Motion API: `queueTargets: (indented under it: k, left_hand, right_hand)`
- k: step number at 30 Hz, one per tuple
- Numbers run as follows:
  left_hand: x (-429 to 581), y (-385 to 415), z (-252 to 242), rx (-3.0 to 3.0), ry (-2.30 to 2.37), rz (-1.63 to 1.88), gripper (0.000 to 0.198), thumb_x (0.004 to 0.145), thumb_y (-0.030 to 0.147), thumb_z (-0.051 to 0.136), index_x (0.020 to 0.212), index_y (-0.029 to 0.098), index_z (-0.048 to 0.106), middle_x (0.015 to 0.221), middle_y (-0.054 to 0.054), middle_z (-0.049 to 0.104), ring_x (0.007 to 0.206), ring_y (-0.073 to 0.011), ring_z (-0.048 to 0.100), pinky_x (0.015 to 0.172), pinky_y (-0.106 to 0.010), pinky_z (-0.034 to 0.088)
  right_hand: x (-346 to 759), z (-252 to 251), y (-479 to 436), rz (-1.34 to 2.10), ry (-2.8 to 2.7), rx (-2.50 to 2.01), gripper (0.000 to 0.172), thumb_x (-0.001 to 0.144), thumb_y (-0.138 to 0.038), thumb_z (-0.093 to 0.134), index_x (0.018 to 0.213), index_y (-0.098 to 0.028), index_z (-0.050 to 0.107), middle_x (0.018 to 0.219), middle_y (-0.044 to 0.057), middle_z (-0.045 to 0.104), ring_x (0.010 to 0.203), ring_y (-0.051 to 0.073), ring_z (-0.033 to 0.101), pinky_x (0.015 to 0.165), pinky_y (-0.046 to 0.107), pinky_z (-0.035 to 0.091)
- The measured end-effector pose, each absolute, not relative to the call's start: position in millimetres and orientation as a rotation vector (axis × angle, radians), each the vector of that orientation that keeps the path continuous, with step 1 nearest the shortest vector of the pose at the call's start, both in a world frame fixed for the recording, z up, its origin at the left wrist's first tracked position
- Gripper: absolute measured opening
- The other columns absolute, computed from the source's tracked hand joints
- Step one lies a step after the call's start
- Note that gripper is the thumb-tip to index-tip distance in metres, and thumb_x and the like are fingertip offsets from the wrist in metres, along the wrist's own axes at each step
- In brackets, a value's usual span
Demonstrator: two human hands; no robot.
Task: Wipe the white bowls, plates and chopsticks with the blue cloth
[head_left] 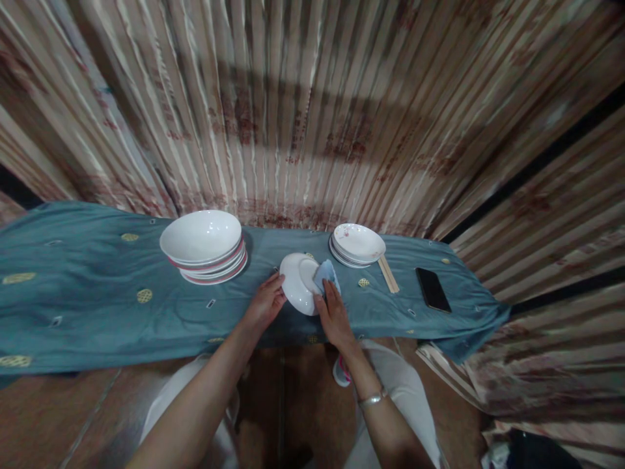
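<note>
A white plate [295, 286] is held tilted above the front part of the table, its underside with the foot ring turned toward me. My left hand [267, 301] grips its left rim, thumb and fingers closed on the edge. On the plate's right side, my right hand [333, 314] presses a light blue cloth [325, 271] against the underside. The fingers of that hand lie over the cloth, and part of the cloth sticks up beyond them.
Left stands a stack of white bowls and plates [202, 238] with red rims. Back right, small flower-patterned plates [359, 242] are stacked beside wooden chopsticks [389, 275]. A black phone [432, 290] lies farther right on the teal tablecloth [112, 293]. A pleated curtain [293, 117] hangs behind.
</note>
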State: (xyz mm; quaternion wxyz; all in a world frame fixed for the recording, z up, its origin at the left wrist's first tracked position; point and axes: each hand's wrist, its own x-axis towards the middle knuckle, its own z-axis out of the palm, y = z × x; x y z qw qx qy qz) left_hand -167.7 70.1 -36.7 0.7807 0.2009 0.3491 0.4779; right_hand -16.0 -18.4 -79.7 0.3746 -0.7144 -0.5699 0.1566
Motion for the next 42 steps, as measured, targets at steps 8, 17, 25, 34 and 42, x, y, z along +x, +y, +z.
queueTargets:
  k: [8,17,25,34,42]
  left_hand:
    - [-167.7,70.1,-41.6,0.459,0.735,1.047,0.011,0.074,0.011,0.065,0.084,0.013,0.068,0.083,-0.008,0.073,0.077,-0.0160,0.069,0.074,-0.024,0.054]
    - [-168.6,67.3,-37.3,0.461,0.714,1.026,0.013,0.072,0.011,0.067,0.085,0.012,0.068,0.082,-0.008,0.073,0.075,-0.0163,0.069,0.074,-0.026,0.054]
    - [-168.5,64.4,-33.7,0.503,0.663,1.009,0.014,0.071,0.011,0.068,0.084,0.013,0.069,0.075,-0.006,0.073,0.071,-0.0167,0.069,0.072,-0.027,0.054]
    - [-167.3,61.8,-32.8,0.531,0.628,1.051,0.014,0.069,0.005,0.065,0.066,0.018,0.068,0.063,-0.002,0.069,0.056,-0.0118,0.061,0.059,-0.021,0.050]
    - [-168.5,62.1,-32.5,0.532,0.616,0.992,0.016,0.065,0.013,0.076,0.080,0.011,0.071,0.070,-0.006,0.072,0.069,-0.0174,0.068,0.073,-0.030,0.052]
  right_hand:
    - [-41.3,-80.3,-44.4,0.089,-1.614,-1.788,0.072,0.093,-0.049,0.044,0.150,-0.012,0.021,0.153,0.019,0.028,0.143,0.030,0.023,0.112,0.054,0.029]
    - [-51.3,-78.1,-39.8,-0.096,-1.726,-1.801,0.065,0.095,-0.032,0.043,0.151,-0.012,0.017,0.152,0.018,0.030,0.143,0.028,0.023,0.112,0.053,0.029]
    - [-52.6,-59.2,-38.9,-0.003,-1.801,-1.661,0.056,0.095,-0.025,0.034,0.150,-0.013,0.023,0.154,0.014,0.028,0.145,0.024,0.019,0.116,0.052,0.024]
    - [-55.7,-19.4,10.3,0.042,-2.016,-1.557,0.045,0.096,-0.026,0.033,0.135,-0.015,0.051,0.148,0.008,0.042,0.140,0.026,0.027,0.113,0.047,0.027]
    - [-40.6,8.0,70.9,0.060,-2.170,-1.549,0.034,0.092,-0.019,0.036,0.111,-0.018,0.065,0.121,0.008,0.064,0.118,0.024,0.050,0.102,0.042,0.035]
